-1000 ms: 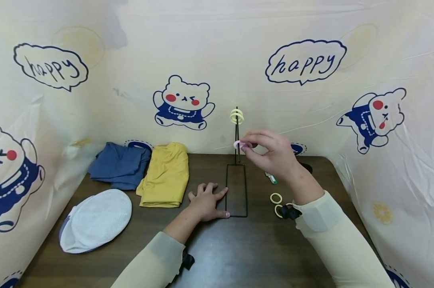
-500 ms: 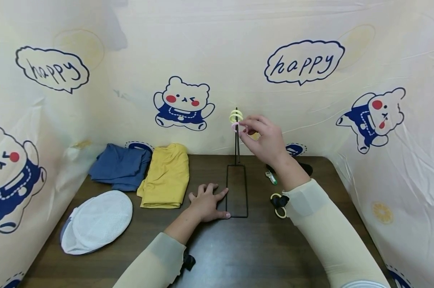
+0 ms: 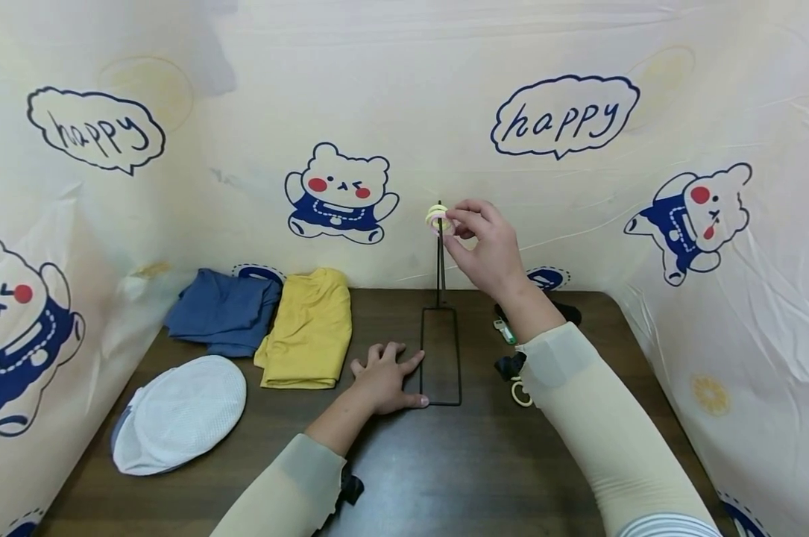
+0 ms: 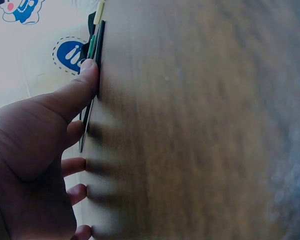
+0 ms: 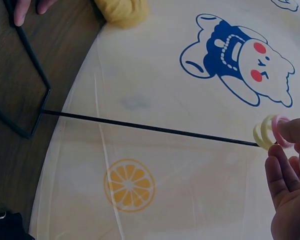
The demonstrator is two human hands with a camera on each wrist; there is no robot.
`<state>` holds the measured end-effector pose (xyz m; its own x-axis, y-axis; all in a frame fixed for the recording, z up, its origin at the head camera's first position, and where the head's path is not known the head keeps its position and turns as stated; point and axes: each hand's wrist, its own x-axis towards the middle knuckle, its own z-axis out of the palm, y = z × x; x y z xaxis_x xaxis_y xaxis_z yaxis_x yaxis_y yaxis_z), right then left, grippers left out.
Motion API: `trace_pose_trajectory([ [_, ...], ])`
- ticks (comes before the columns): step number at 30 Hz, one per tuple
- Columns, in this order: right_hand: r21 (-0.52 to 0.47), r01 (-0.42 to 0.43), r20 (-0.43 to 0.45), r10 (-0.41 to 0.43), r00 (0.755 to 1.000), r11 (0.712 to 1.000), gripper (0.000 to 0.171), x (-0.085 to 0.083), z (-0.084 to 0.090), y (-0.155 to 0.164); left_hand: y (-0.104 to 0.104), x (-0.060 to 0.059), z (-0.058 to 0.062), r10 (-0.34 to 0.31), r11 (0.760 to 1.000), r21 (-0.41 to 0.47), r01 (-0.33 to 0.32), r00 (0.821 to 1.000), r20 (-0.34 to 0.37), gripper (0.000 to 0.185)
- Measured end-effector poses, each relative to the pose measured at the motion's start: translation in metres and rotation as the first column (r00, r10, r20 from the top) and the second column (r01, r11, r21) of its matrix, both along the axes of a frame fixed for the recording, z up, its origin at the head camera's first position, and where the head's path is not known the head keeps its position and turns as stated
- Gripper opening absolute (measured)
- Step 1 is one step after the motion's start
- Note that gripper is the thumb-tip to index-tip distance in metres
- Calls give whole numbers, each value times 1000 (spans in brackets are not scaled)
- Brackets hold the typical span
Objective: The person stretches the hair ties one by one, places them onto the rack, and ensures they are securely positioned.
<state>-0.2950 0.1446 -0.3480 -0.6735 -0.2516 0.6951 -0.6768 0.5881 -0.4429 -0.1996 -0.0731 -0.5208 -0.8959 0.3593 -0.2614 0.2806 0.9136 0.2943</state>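
— What is she doing with that pink ring (image 3: 436,228)?

— The right hand (image 3: 488,250) is pinching it between thumb and fingers (image 5: 288,131), holding it at the top of the thin black stand (image 3: 440,261), right against the yellow rings (image 3: 435,215) hanging there. From the wrist view the pink ring is touching the yellow ones.

— And the other hand?

— The left hand (image 3: 385,380) is lying flat on the desk (image 3: 411,477), fingers (image 4: 74,96) straight and spread, the thumb pressing against the stand's rectangular wire base (image 3: 441,356).

— Anything else near the fingers?

— Below the right wrist, more yellow rings (image 3: 520,391) are lying on the desk, partly hidden by the sleeve, and a small green-and-white thing (image 3: 505,331) is sitting just beyond them; I cannot tell what it is. Well off to the left of the flat hand, a folded yellow cloth (image 3: 308,327) is lying beside a blue cloth (image 3: 223,309), with a white mesh cap (image 3: 176,412) nearer us.
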Motion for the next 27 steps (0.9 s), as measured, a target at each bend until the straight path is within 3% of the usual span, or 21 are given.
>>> trace_pose_trajectory([
  [10,-57,-25,7,25,1000,998,36,15,-17,19,0,2,-3,7,1000,-1,-7,1000,-1,92],
  [27,-53,-15,-86,10,996,999,37,59,-44,51,1,0,0,0,1000,-11,0,1000,-1,93],
])
